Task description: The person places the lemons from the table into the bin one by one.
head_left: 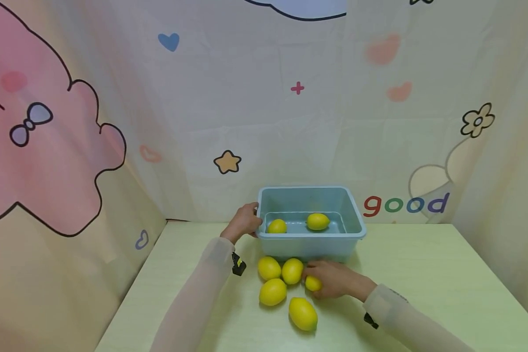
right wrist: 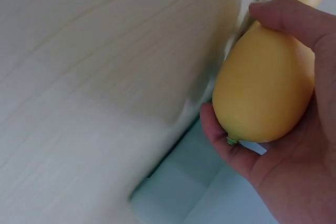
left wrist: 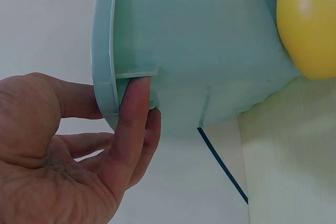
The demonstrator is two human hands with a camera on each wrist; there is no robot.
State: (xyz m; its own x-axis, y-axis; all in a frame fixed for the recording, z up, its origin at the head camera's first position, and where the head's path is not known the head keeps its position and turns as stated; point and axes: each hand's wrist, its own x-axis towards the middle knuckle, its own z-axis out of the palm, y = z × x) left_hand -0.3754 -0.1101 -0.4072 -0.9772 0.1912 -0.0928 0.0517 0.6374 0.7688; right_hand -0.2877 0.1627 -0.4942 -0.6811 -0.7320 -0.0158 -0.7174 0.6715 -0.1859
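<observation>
A light blue plastic basin [head_left: 308,247] stands at the back of the table, with two lemons, one on the left [head_left: 277,226] and one nearer the middle [head_left: 318,221], on its floor. My left hand [head_left: 245,220] grips the basin's left rim; in the left wrist view its fingers [left wrist: 135,108] curl under the lip. In front of the basin, my right hand [head_left: 334,279] holds a lemon [right wrist: 265,85] between thumb and fingers, just above or on the tabletop. Several more lemons lie left of and nearer than that hand, including one at the front [head_left: 303,314].
The pale wooden table [head_left: 422,283] reaches back to a printed curtain [head_left: 264,122] right behind the basin. Three lemons cluster before the basin's left half, among them a near one [head_left: 273,292]. Curtains also hang at both sides.
</observation>
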